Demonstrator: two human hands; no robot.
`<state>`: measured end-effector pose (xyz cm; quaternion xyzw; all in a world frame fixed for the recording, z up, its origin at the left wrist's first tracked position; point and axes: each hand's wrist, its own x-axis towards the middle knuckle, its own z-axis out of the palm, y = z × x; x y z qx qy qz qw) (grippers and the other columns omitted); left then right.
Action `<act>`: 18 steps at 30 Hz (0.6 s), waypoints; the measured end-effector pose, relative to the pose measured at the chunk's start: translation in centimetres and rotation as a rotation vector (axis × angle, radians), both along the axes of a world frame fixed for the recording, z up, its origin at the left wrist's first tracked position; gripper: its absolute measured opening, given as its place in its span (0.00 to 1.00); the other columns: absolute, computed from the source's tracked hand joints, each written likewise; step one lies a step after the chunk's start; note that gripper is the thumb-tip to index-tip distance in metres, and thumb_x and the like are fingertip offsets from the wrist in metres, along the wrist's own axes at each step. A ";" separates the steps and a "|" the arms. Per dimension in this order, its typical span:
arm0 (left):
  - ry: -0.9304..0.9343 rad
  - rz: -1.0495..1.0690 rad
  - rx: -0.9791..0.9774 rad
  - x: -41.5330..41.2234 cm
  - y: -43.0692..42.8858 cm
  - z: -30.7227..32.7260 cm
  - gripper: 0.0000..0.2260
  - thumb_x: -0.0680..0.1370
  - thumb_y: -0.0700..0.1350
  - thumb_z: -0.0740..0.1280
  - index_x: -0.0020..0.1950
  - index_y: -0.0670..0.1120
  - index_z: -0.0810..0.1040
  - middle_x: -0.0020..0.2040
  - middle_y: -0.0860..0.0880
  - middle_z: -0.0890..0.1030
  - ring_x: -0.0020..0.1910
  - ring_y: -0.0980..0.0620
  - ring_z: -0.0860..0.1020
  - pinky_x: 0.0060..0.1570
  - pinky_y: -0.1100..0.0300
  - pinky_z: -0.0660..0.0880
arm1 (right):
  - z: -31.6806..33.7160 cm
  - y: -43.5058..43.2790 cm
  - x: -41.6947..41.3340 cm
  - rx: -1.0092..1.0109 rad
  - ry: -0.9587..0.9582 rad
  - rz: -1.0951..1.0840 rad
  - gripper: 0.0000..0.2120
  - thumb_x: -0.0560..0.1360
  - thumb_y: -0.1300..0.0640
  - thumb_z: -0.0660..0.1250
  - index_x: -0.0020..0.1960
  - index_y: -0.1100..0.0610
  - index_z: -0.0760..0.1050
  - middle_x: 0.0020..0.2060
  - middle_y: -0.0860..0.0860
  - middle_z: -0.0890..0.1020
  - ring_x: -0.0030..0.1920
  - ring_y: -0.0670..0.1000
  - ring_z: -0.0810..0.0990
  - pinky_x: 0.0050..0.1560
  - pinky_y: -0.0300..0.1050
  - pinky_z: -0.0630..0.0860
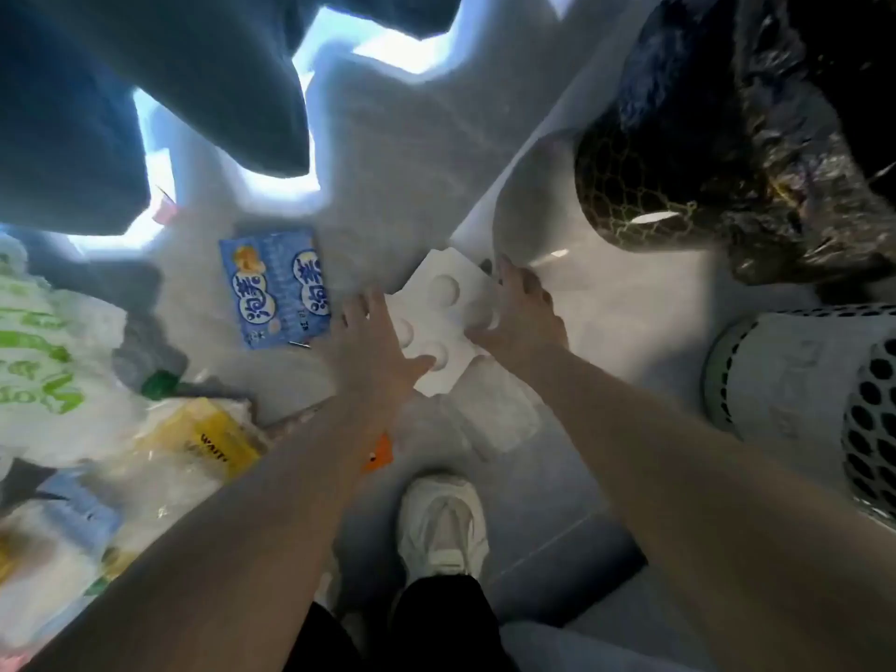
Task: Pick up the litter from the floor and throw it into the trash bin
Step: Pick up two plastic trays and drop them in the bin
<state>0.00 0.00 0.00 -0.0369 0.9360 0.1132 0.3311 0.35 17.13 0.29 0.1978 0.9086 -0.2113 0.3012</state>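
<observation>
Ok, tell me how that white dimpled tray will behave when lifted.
Probably light for its size: the white tray looks like thin moulded sheet with shallow round dimples. Likely holds its shape yet crushes easily, given its flat face and crisp edges. Might skid on the smooth floor, so the left hand and right hand flanking it help.

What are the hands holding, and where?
The white dimpled tray: left hand at its left edge, right hand at its right edge; a firm grip cannot be told.

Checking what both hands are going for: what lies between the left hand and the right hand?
In the head view, a white tray with round dimples lies between the left hand and the right hand; both touch its edges.
</observation>
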 end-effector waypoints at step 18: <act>-0.153 0.008 0.061 -1.4 -5.1 -0.3 0.18 0.76 0.51 0.67 0.64 0.44 0.75 0.58 0.43 0.78 0.56 0.42 0.76 0.52 0.51 0.73 | 1.3 2.4 1.9 0.147 -0.121 -0.335 0.11 0.77 0.55 0.64 0.58 0.56 0.72 0.51 0.57 0.80 0.53 0.61 0.78 0.43 0.46 0.69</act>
